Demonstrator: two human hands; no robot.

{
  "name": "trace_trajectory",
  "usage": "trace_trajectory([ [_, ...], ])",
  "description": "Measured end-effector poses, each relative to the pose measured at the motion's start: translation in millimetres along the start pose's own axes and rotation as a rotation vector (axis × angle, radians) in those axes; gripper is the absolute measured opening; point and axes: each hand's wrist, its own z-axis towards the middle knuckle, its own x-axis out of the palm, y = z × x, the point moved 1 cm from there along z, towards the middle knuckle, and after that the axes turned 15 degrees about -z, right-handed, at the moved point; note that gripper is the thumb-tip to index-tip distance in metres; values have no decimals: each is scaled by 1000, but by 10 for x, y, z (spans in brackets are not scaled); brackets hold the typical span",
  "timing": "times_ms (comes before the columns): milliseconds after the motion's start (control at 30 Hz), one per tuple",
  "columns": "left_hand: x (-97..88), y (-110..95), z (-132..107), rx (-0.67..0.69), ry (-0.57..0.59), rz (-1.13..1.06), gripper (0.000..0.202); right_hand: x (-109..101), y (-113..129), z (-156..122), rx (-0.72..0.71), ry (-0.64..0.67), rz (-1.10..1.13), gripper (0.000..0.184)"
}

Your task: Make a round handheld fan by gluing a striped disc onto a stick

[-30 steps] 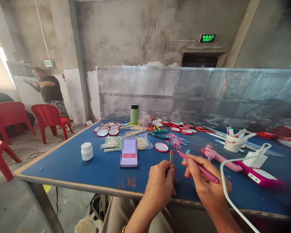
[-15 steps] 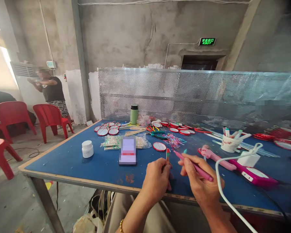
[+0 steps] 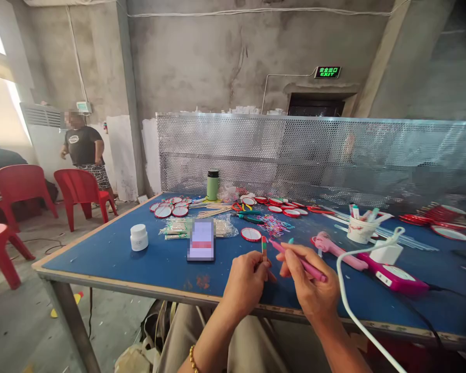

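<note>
My left hand (image 3: 245,280) is closed around a narrow flat stick (image 3: 264,249), held upright, its top coloured red, green and orange. In my right hand (image 3: 314,290) is a pink marker pen (image 3: 308,268), gripped like a pencil, its tip pointing left and close to the stick's top. A teal tip (image 3: 291,241) pokes up behind my right fingers; what it belongs to is hidden. Both hands are over the front edge of the blue table (image 3: 101,259). Just beyond them lies a round white disc with a red rim (image 3: 251,234).
A phone (image 3: 201,241) and a white jar (image 3: 139,237) stand to the left. Behind are bagged wooden sticks (image 3: 174,228), pliers (image 3: 248,217), coloured bands (image 3: 275,225) and a green bottle (image 3: 213,185). Rightward are a pink glue gun (image 3: 339,249), a cup of markers (image 3: 361,229) and a white cable (image 3: 344,290).
The pink marker's tip has come nearer to the stick, and my right hand has shifted left. The view has turned slightly. A person in the background has lowered their arms.
</note>
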Motion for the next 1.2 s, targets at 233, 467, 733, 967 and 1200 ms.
trace_trajectory([
  [233, 4, 4, -8, -5, 0, 40, 19, -29, -16, -34, 85, 66, 57, 24],
  [467, -3, 12, -17, -17, 6, 64, 23, -21, -44, -107, 48, 12, 61, 18],
  [733, -21, -66, -72, -11, 78, 70, 26, -66, 5, -186, -117, 2, -124, 14],
  [967, -54, 12, -56, 10, 115, 35, 23, -70, 24, -186, -100, -5, -78, 14],
  [1200, -43, -5, -41, -34, 78, 56, 26, -67, 4, -196, -159, -22, -152, 12],
])
